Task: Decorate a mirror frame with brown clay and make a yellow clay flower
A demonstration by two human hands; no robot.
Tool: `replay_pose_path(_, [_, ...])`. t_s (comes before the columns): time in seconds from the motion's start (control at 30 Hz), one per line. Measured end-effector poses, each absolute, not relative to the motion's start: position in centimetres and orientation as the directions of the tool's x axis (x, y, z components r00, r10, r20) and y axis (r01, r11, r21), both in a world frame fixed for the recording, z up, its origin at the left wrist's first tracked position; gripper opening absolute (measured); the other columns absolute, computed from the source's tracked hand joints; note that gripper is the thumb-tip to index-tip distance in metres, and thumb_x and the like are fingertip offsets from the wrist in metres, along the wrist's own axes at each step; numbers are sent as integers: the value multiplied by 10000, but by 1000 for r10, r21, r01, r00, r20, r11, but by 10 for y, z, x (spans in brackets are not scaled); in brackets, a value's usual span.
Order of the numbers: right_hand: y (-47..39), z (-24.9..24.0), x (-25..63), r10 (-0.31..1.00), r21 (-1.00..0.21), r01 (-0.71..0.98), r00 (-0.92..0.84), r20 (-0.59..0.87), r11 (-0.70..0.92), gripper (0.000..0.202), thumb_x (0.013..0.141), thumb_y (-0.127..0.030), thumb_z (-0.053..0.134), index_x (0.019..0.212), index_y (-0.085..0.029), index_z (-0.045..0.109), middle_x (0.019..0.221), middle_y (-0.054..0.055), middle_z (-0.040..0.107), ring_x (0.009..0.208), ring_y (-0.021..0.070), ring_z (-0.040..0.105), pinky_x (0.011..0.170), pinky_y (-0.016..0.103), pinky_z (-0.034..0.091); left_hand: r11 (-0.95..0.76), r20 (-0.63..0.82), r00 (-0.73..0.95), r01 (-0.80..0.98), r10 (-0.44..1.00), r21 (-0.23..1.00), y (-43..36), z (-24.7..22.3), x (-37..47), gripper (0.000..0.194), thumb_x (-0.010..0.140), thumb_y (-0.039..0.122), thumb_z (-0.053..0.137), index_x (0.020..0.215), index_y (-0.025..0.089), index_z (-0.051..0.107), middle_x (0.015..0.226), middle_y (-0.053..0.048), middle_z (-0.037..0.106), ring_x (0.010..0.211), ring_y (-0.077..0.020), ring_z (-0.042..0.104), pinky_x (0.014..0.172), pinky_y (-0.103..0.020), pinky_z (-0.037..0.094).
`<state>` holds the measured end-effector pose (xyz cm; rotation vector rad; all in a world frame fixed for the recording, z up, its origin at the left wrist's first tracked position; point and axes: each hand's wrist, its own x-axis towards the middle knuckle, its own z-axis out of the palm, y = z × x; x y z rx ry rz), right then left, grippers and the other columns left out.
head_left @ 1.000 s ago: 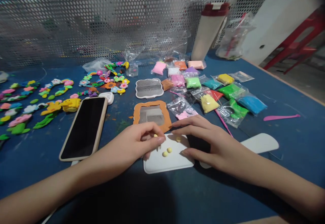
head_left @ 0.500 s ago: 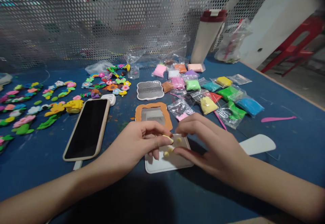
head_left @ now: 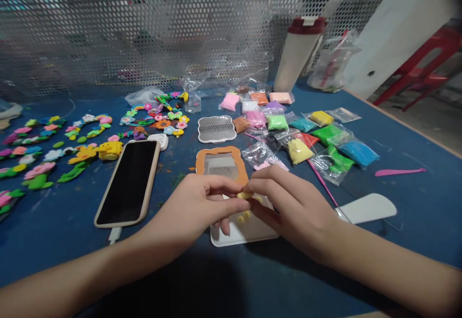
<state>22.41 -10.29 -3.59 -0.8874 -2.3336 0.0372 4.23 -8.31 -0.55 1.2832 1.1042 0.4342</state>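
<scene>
While pinching something this small, pretty easy to overdo it. Looks to be holding the yellow piece (head_left: 244,195) between thumb and index finger of the left hand (head_left: 202,202), up over the white board (head_left: 231,239), just on the near side of the orange frame (head_left: 236,158). Can see the right hand (head_left: 296,200) in close too, with fingertips at the right end of the same piece; can't tell whether gripping it or only pressing. Probably soft, so liable to dent or tear if squeezed or pulled unevenly from both sides. Also worth watching out for the small yellow balls (head_left: 241,219) right below, likely to get flattened or rolled away by dipping a finger too low. Further right, mind the white spatula (head_left: 370,207), partly behind the right wrist and maybe easy to knock by swinging back carelessly.
</scene>
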Motion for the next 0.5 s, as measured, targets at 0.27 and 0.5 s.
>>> replay_pose_path(0.27, [-98,-30,222,574,-224,539,-669,472,812,158,873,-98,416,823,-128,563,771,87,582,688,172,504,582,291,425,172,-354,472,386,807,906,-84,-3,41,130,737,255,618,650,163,650,461,43,538,452,-101,507,472,-189,413])
replay_pose_path(0.5, [-91,-23,234,907,-849,361,-316,279,387,41,852,-206,532,826,-184,509,809,25,572,750,145,572,666,282,485,57,-158,379,264,912,963,-74,-2,33,146,836,314,558,851,190,635,484,54,560,467,-87,499,478,-178,367])
